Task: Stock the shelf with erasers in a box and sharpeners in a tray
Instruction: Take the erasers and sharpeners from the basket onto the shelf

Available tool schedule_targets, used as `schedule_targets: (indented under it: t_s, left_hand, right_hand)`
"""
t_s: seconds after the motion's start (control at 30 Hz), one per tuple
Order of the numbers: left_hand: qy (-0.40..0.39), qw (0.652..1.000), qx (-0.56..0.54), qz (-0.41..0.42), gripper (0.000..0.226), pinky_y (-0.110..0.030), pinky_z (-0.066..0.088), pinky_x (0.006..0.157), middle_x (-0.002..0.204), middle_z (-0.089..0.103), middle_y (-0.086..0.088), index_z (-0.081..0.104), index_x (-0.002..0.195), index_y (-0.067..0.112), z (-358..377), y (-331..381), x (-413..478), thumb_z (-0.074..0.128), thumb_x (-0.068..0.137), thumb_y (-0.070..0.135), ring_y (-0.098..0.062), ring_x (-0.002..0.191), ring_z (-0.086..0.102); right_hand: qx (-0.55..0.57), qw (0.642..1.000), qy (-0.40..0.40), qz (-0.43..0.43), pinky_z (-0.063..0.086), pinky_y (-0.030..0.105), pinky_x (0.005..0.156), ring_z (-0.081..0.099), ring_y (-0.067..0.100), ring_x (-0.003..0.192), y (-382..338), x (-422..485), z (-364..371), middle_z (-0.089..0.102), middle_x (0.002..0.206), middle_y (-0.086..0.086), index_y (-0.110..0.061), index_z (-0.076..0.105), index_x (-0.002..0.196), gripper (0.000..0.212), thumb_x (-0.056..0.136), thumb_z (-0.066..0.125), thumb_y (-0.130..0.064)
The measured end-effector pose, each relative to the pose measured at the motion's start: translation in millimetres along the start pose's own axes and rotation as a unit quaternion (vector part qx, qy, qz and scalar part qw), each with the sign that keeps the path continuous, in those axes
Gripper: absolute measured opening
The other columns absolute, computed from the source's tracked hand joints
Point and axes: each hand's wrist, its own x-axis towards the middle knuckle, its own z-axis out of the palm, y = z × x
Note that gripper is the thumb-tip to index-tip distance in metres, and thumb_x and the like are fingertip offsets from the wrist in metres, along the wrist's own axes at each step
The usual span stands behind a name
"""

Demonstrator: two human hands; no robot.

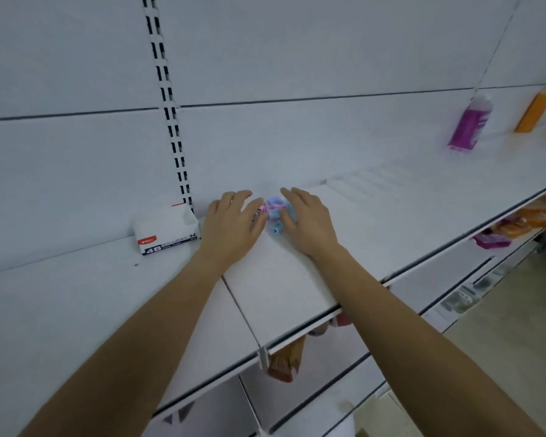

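A small pile of pastel sharpeners, blue, pink and lilac, lies on the white shelf near the back panel. My left hand lies flat to the left of the pile, its fingers straight and touching the sharpeners. My right hand lies flat to the right of the pile, its fingers against them, so both hands enclose the heap. A white eraser box marked 4B stands open-topped to the left of my left hand. No tray can be made out.
A slotted upright runs up the back panel behind the box. A purple bottle and orange bottles stand far right on the shelf. Lower shelves hold packets in orange and purple.
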Motion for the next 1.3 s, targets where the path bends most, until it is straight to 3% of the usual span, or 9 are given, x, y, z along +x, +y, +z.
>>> schedule_targets:
  t_s: [0.1, 0.17, 0.33, 0.43, 0.53, 0.63, 0.77, 0.93, 1.3]
  left_hand:
    - [-0.101, 0.994, -0.048, -0.002, 0.045, -0.037, 0.050, 0.069, 0.092, 0.070, -0.008, 0.070, 0.094, 0.013, 0.0, 1.9, -4.0, 0.034, 0.088, 0.040, -0.029, 0.079, 0.066]
    - [-0.102, 0.994, -0.048, -0.013, 0.049, -0.039, 0.051, 0.070, 0.095, 0.070, -0.010, 0.069, 0.098, 0.011, 1.0, 3.9, -5.4, 0.031, 0.089, 0.040, -0.030, 0.080, 0.066]
    - [-0.102, 0.993, 0.044, -0.048, 0.043, -0.031, 0.052, 0.062, 0.087, 0.071, -0.007, 0.070, 0.090, 0.011, -13.2, 8.6, -3.3, 0.036, 0.086, 0.037, -0.025, 0.073, 0.068]
    - [-0.107, 0.987, 0.112, -0.034, 0.037, -0.028, 0.050, 0.057, 0.079, 0.069, -0.006, 0.069, 0.075, 0.011, -40.5, -2.1, -3.8, 0.038, 0.078, 0.031, -0.024, 0.067, 0.066]
    - [-0.066, 0.977, 0.199, -0.027, 0.022, -0.028, 0.049, 0.055, 0.068, 0.065, -0.009, 0.067, 0.066, 0.008, -97.4, -35.1, -4.5, 0.050, 0.067, 0.022, -0.027, 0.063, 0.063]
    - [-0.030, 0.967, 0.249, -0.043, 0.015, -0.035, 0.048, 0.059, 0.072, 0.064, -0.016, 0.066, 0.075, 0.001, -164.9, -66.1, -18.9, 0.057, 0.068, 0.012, -0.033, 0.066, 0.062]
    - [-0.051, 0.948, 0.300, -0.093, 0.028, -0.043, 0.039, 0.078, 0.109, 0.059, -0.017, 0.058, 0.110, 0.002, -240.8, -104.7, -62.5, 0.044, 0.091, 0.017, -0.035, 0.100, 0.054]
    - [-0.091, 0.911, 0.382, -0.126, 0.029, -0.037, 0.036, 0.071, 0.107, 0.060, -0.016, 0.056, 0.112, 0.004, -332.7, -150.3, -155.4, 0.041, 0.092, 0.018, -0.035, 0.096, 0.057]
    - [-0.090, 0.882, 0.369, -0.280, 0.032, -0.032, 0.038, 0.073, 0.117, 0.058, -0.005, 0.053, 0.120, 0.015, -470.8, -215.1, -342.4, 0.039, 0.095, 0.029, -0.027, 0.100, 0.057]
  right_hand:
    - [-0.033, 0.997, -0.072, -0.023, 0.026, 0.040, 0.108, 0.034, 0.021, 0.132, 1.9, 0.3, 9.0, 0.038, 0.144, 0.003, -0.022, 0.044, 0.134, 0.046, 0.095, 0.028, -0.040]
    - [-0.053, 0.993, -0.101, -0.020, 0.014, 0.042, 0.113, 0.021, 0.019, 0.139, 4.0, 2.0, 10.6, 0.022, 0.153, 0.004, -0.023, 0.035, 0.140, 0.043, 0.098, 0.029, -0.035]
    - [-0.014, 0.999, -0.035, -0.040, 0.009, 0.042, 0.114, 0.018, 0.023, 0.140, -6.9, -3.5, 3.5, 0.021, 0.153, 0.008, -0.019, 0.038, 0.138, 0.043, 0.098, 0.033, -0.032]
    - [0.018, 0.984, 0.045, -0.171, 0.035, 0.049, 0.101, 0.052, 0.033, 0.116, -23.1, -14.6, -3.5, 0.061, 0.119, 0.013, -0.009, 0.063, 0.113, 0.042, 0.088, 0.037, -0.032]
    - [0.019, 0.957, 0.056, -0.283, 0.048, 0.039, 0.080, 0.064, 0.031, 0.083, -54.4, -22.5, -13.0, 0.068, 0.080, 0.007, -0.009, 0.068, 0.098, 0.036, 0.085, 0.042, -0.030]
    - [-0.007, 0.938, -0.004, -0.347, 0.044, 0.034, 0.072, 0.062, 0.031, 0.082, -106.9, -27.5, -20.4, 0.068, 0.087, 0.009, -0.011, 0.065, 0.104, 0.032, 0.091, 0.042, -0.030]
    - [-0.020, 0.893, -0.073, -0.444, 0.038, 0.030, 0.073, 0.058, 0.026, 0.094, -193.2, -36.0, -17.5, 0.062, 0.104, 0.006, -0.017, 0.057, 0.117, 0.033, 0.096, 0.038, -0.034]
    - [-0.084, 0.828, -0.104, -0.545, 0.036, 0.028, 0.071, 0.058, 0.024, 0.094, -314.1, -60.7, -11.0, 0.060, 0.106, 0.004, -0.016, 0.055, 0.114, 0.035, 0.097, 0.032, -0.035]
    - [0.063, 0.829, -0.126, -0.542, 0.039, 0.028, 0.071, 0.056, 0.018, 0.093, -512.9, -141.6, -3.2, 0.061, 0.104, -0.002, -0.024, 0.055, 0.113, 0.029, 0.095, 0.038, -0.039]
